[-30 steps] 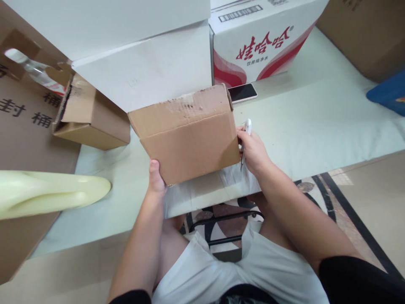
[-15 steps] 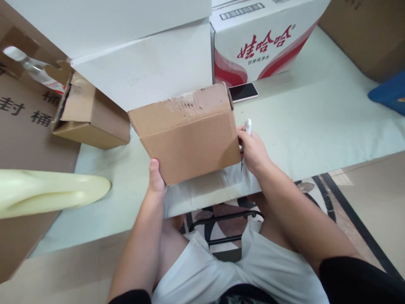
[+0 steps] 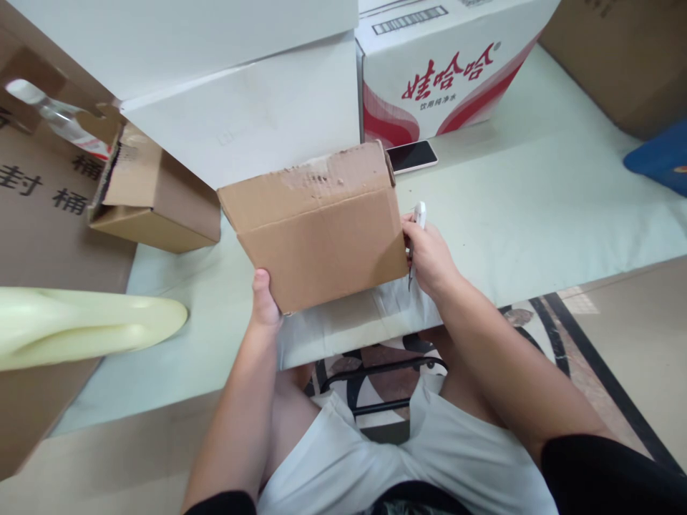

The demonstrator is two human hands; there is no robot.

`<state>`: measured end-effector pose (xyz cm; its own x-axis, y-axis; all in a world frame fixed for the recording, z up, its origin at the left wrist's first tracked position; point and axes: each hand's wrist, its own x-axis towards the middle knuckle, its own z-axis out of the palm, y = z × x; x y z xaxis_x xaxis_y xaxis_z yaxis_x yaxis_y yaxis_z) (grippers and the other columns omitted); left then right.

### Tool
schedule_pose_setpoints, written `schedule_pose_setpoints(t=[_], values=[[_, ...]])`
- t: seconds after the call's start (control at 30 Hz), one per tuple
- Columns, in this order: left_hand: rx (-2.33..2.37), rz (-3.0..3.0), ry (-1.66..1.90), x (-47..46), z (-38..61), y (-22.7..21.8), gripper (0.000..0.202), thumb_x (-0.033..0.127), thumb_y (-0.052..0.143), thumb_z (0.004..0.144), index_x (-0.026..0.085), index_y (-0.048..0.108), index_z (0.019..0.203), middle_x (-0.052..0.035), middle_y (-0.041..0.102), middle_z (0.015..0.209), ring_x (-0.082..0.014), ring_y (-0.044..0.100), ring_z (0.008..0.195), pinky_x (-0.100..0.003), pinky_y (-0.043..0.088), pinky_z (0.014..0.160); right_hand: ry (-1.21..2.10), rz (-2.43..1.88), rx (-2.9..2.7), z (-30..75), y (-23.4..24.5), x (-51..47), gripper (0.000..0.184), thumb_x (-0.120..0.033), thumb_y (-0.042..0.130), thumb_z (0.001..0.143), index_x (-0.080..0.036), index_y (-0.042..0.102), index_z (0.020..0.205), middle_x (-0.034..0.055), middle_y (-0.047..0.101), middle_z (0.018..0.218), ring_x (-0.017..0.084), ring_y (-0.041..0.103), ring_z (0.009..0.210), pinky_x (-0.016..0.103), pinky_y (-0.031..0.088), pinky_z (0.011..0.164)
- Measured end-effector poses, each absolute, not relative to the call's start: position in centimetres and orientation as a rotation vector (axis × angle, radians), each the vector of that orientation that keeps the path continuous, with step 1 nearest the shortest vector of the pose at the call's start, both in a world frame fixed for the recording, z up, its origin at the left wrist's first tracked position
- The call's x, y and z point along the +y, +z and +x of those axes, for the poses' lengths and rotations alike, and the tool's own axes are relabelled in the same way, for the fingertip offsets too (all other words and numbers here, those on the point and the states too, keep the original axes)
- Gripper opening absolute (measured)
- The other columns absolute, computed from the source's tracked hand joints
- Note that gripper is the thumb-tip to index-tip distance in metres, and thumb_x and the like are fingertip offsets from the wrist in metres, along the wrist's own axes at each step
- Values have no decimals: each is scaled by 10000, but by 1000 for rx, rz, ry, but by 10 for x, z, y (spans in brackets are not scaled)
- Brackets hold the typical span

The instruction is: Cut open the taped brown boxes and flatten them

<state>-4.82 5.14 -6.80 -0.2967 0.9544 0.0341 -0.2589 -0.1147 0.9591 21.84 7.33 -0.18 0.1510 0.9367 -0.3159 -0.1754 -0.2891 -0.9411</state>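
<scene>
A brown cardboard box (image 3: 322, 250) is tilted over the front part of the covered table, its upper edge rough and torn. My left hand (image 3: 265, 300) grips its lower left corner, the thumb on the near face and the other fingers hidden behind. At the box's right side, my right hand (image 3: 426, 250) is closed around a white utility knife (image 3: 419, 214), whose thin blade end points down toward me. The fingertips of that hand meet the box's right edge; whether they also grip the cardboard is partly hidden.
Behind the box stand a white carton (image 3: 257, 107) and a red-and-white water carton (image 3: 440, 86), with a phone (image 3: 413, 155) before it. On the left are a smaller open box (image 3: 161, 193), a plastic bottle (image 3: 64, 118) and a pale yellow object (image 3: 96, 325). A blue object (image 3: 660, 161) lies far right.
</scene>
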Motion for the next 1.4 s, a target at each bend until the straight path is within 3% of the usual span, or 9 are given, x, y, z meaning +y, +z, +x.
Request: schedule_pose_setpoints(t=[0.9, 1.4], values=[[1163, 921, 1611, 51, -47, -66, 668, 770, 645, 785, 262, 731, 1210, -72, 756, 1189, -310, 647, 1269, -424, 563, 1062, 1329, -1429, -835, 219, -3, 74, 194, -375, 595, 784, -246, 455, 750, -37, 412, 657, 118, 399, 578, 253, 256, 483], [1170, 943, 1606, 52, -48, -68, 705, 807, 625, 776, 249, 729, 1193, -93, 763, 1137, -350, 623, 1302, -478, 526, 1106, 1328, -1417, -840, 218, -3, 75, 218, -388, 611, 782, -247, 453, 736, -41, 407, 639, 120, 393, 567, 258, 271, 491]])
